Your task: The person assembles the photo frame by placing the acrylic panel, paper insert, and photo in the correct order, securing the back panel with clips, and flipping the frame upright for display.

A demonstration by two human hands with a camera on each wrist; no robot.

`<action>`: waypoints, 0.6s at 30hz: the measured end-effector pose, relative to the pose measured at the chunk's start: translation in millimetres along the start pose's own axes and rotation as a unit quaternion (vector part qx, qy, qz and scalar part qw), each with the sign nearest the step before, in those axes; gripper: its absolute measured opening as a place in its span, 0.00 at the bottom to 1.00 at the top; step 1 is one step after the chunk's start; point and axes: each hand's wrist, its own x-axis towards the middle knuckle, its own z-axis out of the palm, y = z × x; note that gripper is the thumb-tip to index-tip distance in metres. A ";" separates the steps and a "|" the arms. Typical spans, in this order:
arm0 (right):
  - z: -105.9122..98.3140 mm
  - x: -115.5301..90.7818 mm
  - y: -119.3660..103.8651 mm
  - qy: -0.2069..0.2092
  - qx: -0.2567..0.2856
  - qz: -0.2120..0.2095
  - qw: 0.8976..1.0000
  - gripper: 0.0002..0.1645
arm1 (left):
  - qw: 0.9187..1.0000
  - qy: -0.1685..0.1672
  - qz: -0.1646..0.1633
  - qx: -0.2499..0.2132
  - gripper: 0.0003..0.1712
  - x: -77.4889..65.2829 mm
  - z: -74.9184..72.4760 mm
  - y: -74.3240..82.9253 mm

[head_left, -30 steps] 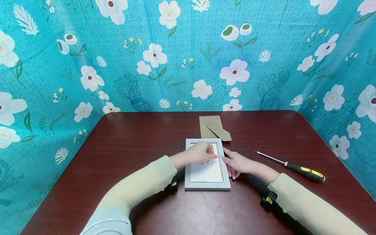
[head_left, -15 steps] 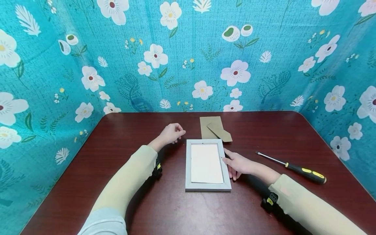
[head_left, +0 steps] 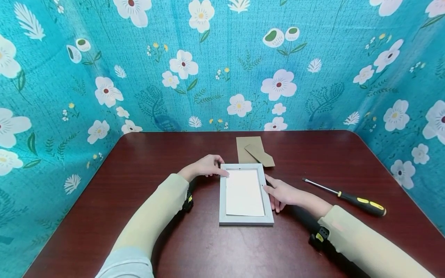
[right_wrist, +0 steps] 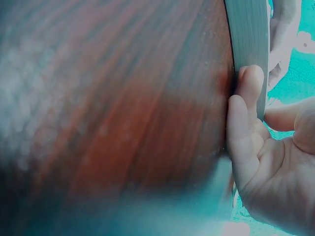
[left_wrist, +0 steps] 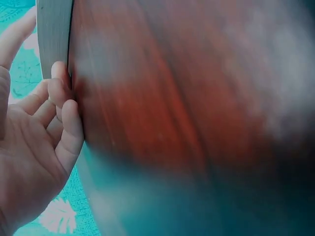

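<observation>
A grey picture frame [head_left: 246, 221] lies flat on the table with a white sheet [head_left: 245, 195] inside its border. My left hand [head_left: 207, 166] holds the frame's upper left corner, thumb over the border and fingers at the outer side. In the left wrist view, curled fingers meet the frame's side wall [left_wrist: 54, 39]. On the opposite side, my right hand [head_left: 282, 193] grips the right edge, with its thumb on the border. The right wrist view shows bent fingertips [right_wrist: 252, 78] against that edge.
Behind the frame lies a brown backing board [head_left: 245, 148] with a stand leg [head_left: 260, 156] across it. A screwdriver [head_left: 359, 202] with a black and yellow handle rests to the right on the dark red table [head_left: 167, 154]. A blue floral curtain [head_left: 215, 88] surrounds the table.
My left hand has come off the white sheet, swung left beyond the frame, then returned to take hold of its upper left corner. The right hand stays on the right edge.
</observation>
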 end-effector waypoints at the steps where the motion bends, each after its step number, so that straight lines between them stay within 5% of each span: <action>1: -0.1 0.1 0.2 0.000 -0.001 0.000 1.000 0.37 | 1.000 0.001 -0.002 0.003 0.27 -0.2 0.5 1.1; 18: -0.3 0.2 1.3 -0.001 -0.001 -0.002 1.000 0.37 | 0.997 0.031 -0.057 0.031 0.26 -0.3 9.1 18.5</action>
